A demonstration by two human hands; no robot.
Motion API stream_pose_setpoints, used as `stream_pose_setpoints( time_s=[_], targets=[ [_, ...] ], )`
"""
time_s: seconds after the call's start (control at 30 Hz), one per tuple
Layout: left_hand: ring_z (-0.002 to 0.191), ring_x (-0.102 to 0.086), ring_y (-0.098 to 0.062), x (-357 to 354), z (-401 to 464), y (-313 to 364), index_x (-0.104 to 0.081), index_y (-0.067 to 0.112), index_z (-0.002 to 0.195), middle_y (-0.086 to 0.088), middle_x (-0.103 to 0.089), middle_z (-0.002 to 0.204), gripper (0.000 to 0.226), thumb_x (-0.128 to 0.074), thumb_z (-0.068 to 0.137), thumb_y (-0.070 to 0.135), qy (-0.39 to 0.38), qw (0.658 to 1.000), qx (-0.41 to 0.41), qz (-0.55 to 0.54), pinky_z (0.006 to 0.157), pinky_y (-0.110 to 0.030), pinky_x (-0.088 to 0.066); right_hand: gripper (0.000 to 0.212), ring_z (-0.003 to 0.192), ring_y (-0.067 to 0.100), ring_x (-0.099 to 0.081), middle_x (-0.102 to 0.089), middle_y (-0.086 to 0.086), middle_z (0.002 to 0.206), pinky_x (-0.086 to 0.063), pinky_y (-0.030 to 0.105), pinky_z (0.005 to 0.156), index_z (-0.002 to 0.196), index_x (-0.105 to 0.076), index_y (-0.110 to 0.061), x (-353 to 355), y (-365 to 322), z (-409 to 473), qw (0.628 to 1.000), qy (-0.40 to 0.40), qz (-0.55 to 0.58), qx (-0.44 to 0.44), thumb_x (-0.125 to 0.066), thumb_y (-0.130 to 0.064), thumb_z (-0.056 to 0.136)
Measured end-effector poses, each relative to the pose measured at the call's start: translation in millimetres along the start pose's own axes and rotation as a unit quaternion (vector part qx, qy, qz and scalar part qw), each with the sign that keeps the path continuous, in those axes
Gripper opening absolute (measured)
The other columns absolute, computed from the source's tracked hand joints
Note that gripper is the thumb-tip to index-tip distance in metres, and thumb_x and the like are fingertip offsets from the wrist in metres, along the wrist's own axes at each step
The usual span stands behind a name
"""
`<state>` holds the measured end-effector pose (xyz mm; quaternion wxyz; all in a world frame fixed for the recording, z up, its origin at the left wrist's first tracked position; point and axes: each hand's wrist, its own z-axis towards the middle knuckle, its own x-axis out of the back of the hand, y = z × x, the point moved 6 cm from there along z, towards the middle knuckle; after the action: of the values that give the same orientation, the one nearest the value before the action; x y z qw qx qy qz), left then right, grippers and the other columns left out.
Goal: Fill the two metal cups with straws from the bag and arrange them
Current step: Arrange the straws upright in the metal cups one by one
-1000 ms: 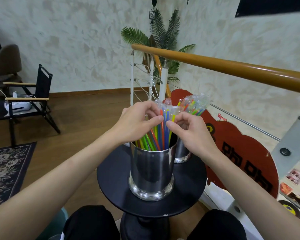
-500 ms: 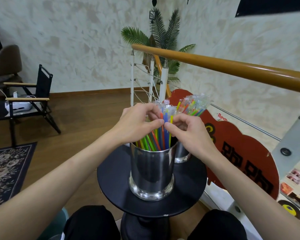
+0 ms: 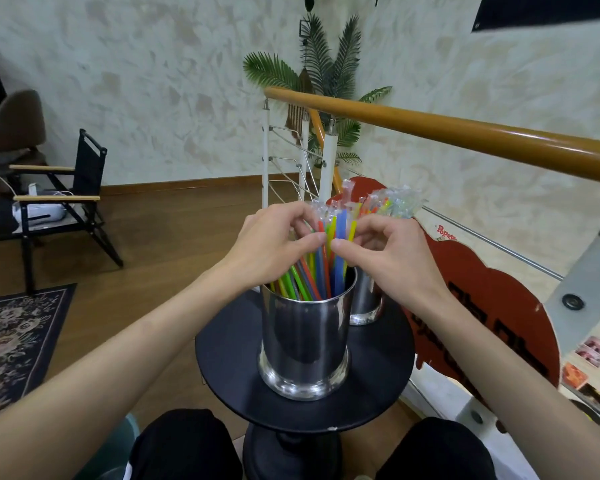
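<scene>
**Straws being squared up in the near cup**

Knees and forearms frame the small round black table (image 3: 222, 344), and on it, closest to the person, stands the near metal cup (image 3: 305, 344), upright and packed with coloured straws (image 3: 300, 284) that fan out toward the left of its rim. Both hands meet just above that rim. The left hand (image 3: 267, 247) has its fingers curled round the upper part of the bundle, thumb pressed in from the front. The right hand (image 3: 388, 258) pinches thumb against forefinger on the straws at the right side of the bunch, the other fingers loosely bent behind.

To my eye this is the arranging step, with the filling mostly done. Doing it well looks to be a matter of a light touch: the cup appears tall for its base, so any sideways tug on the bundle could tip it. Better to gather the leaning green and orange straws inward with the left hand while the right nudges single ones straight, letting the ends drop to the cup floor before letting go.

Just behind, partly hidden by the right hand, the far metal cup (image 3: 366, 303) already holds wrapped straws (image 3: 392, 204) standing high. Beyond it a wooden handrail (image 3: 465, 133) crosses the view, and a palm plant (image 3: 323, 71) stands against the wall. I see no bag.
</scene>
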<state>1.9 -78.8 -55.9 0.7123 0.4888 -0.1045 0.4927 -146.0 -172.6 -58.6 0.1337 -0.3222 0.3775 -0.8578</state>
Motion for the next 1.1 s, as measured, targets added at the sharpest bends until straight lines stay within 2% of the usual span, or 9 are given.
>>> stream_pose_setpoints(
  time_s=[0.17, 0.4, 0.5, 0.57, 0.77, 0.87, 0.93, 1.0, 1.1],
  targets=[
    [0.085, -0.068, -0.009, -1, 1, 0, -0.068, 0.031, 0.089, 0.015, -0.072, 0.079, 0.008, -0.065, 0.082, 0.035, -0.018, 1.000, 0.005, 0.007, 0.088, -0.050, -0.053, 0.018, 0.062, -0.006, -0.061, -0.067, -0.009, 0.066, -0.048, 0.012, 0.063, 0.073, -0.071, -0.028, -19, 4, 2, 0.996, -0.042, -0.071, -0.015, -0.088, -0.024, 0.077],
    [0.100, -0.066, -0.018, -1, -3, -4, -0.069, 0.037, 0.101, 0.012, -0.070, 0.100, 0.028, -0.061, 0.076, 0.046, -0.098, 0.995, 0.011, 0.002, 0.100, -0.052, -0.047, 0.015, 0.065, 0.003, -0.059, -0.062, -0.011, 0.077, -0.045, 0.017, 0.064, 0.083, -0.081, -0.019, -23, 2, -1, 0.988, -0.004, -0.150, 0.021, -0.085, -0.033, 0.080],
    [0.098, -0.066, -0.013, -1, -4, 1, -0.070, 0.034, 0.101, 0.011, -0.069, 0.097, 0.042, -0.060, 0.077, 0.066, -0.099, 0.995, -0.001, -0.009, 0.098, -0.049, -0.048, 0.013, 0.063, 0.002, -0.056, -0.059, -0.011, 0.077, -0.046, 0.024, 0.064, 0.084, -0.082, -0.022, -26, -1, -2, 0.988, -0.008, -0.145, 0.043, -0.084, -0.035, 0.081],
    [0.094, -0.065, -0.008, 0, -4, 3, -0.071, 0.033, 0.100, 0.011, -0.069, 0.094, 0.043, -0.059, 0.079, 0.068, -0.090, 0.996, -0.017, 0.004, 0.095, -0.051, -0.049, 0.015, 0.065, 0.004, -0.056, -0.062, -0.008, 0.078, -0.045, 0.024, 0.064, 0.090, -0.082, -0.024, -27, -2, -3, 0.989, -0.018, -0.142, 0.046, -0.085, -0.034, 0.079],
    [0.094, -0.064, -0.009, 0, -2, 4, -0.073, 0.026, 0.101, 0.010, -0.070, 0.096, 0.025, -0.060, 0.092, 0.045, -0.077, 0.995, -0.047, 0.042, 0.092, -0.051, -0.049, 0.020, 0.072, -0.001, -0.061, -0.066, -0.012, 0.082, -0.043, 0.011, 0.066, 0.095, -0.081, -0.021, -24, -2, -4, 0.984, -0.055, -0.166, 0.042, -0.081, -0.037, 0.084],
    [0.086, -0.065, -0.011, 3, 0, 6, -0.071, 0.021, 0.109, 0.002, -0.072, 0.097, 0.017, -0.057, 0.102, 0.027, -0.064, 0.994, -0.068, 0.049, 0.081, -0.039, -0.054, 0.016, 0.074, -0.003, -0.059, -0.060, -0.018, 0.084, -0.040, 0.007, 0.071, 0.105, -0.080, -0.019, -22, -3, -5, 0.976, -0.066, -0.201, 0.052, -0.070, -0.023, 0.093],
    [0.066, -0.058, -0.003, 7, 2, 7, -0.067, 0.019, 0.115, -0.004, -0.071, 0.092, 0.021, -0.049, 0.105, 0.020, -0.038, 0.996, -0.067, 0.040, 0.064, -0.019, -0.047, 0.020, 0.077, 0.002, -0.058, -0.062, -0.014, 0.089, -0.046, 0.017, 0.079, 0.109, -0.079, -0.018, -24, -2, -6, 0.967, -0.079, -0.235, 0.067, -0.065, -0.016, 0.094],
    [0.056, -0.048, -0.003, 9, 3, 9, -0.065, 0.016, 0.117, -0.003, -0.065, 0.079, 0.025, -0.042, 0.106, 0.013, -0.022, 0.997, -0.063, 0.036, 0.056, -0.014, -0.036, 0.023, 0.083, 0.005, -0.059, -0.069, -0.008, 0.096, -0.051, 0.030, 0.087, 0.110, -0.078, -0.017, -27, 0, -7, 0.960, -0.091, -0.254, 0.073, -0.062, -0.013, 0.095],
    [0.073, -0.052, 0.005, 4, 2, 12, -0.066, 0.012, 0.108, 0.014, -0.055, 0.085, 0.027, -0.040, 0.101, 0.012, -0.063, 0.985, -0.103, 0.120, 0.066, -0.012, -0.031, 0.025, 0.083, 0.004, -0.055, -0.069, -0.006, 0.097, -0.051, 0.031, 0.088, 0.110, -0.078, -0.017, -28, 1, -6, 0.956, -0.096, -0.267, 0.079, -0.061, -0.010, 0.094]
  ],
)
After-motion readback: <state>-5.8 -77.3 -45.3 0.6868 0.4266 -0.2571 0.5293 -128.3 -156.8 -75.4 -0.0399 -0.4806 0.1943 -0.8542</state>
